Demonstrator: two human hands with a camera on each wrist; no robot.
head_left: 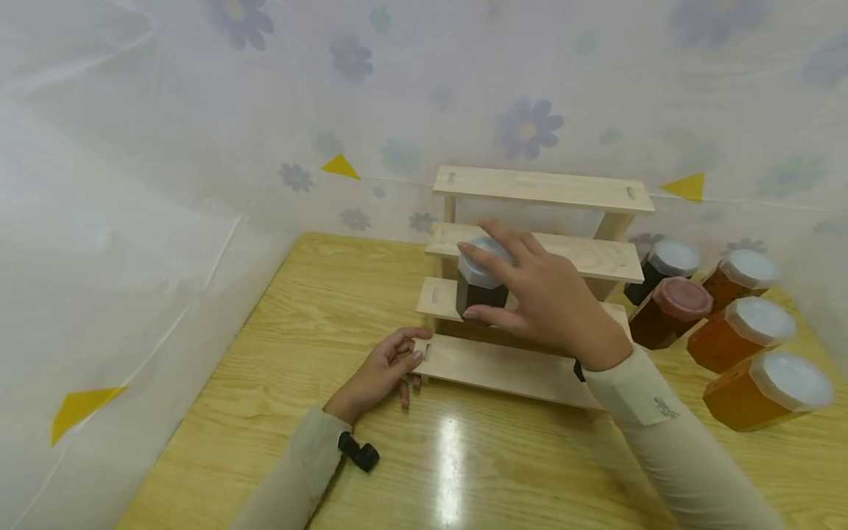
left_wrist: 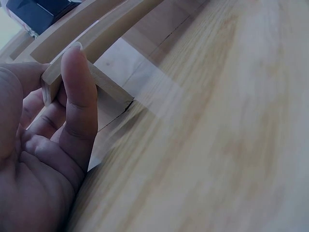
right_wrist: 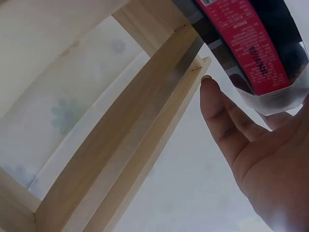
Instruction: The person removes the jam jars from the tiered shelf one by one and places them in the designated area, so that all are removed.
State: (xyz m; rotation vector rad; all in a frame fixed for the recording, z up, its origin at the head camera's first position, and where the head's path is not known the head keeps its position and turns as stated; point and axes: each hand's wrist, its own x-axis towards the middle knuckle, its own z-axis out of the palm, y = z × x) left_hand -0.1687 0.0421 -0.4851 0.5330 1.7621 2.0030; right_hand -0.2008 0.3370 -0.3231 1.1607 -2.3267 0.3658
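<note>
A stepped wooden rack [head_left: 503, 368] stands on the table. At the left end of its lowest step, my left hand [head_left: 380, 372] grips the board; in the left wrist view the thumb [left_wrist: 79, 96] lies against its edge. On the second step from the bottom is a dark octagonal jar [head_left: 480, 294] with a translucent white lid. My right hand [head_left: 543, 287] is spread around that jar, its index finger along the lid. The right wrist view shows the jar's red label [right_wrist: 253, 46] and the thumb [right_wrist: 219, 111] standing apart from the jar's side.
Right of the rack stand several more jars, among them a dark jar [head_left: 649, 276], a red-lidded jar [head_left: 662, 316] and an amber jar [head_left: 742, 397]. A flowered sheet [head_left: 397, 88] hangs close behind the rack. Another sheet [head_left: 132, 221] borders the table [head_left: 318, 309] on the left.
</note>
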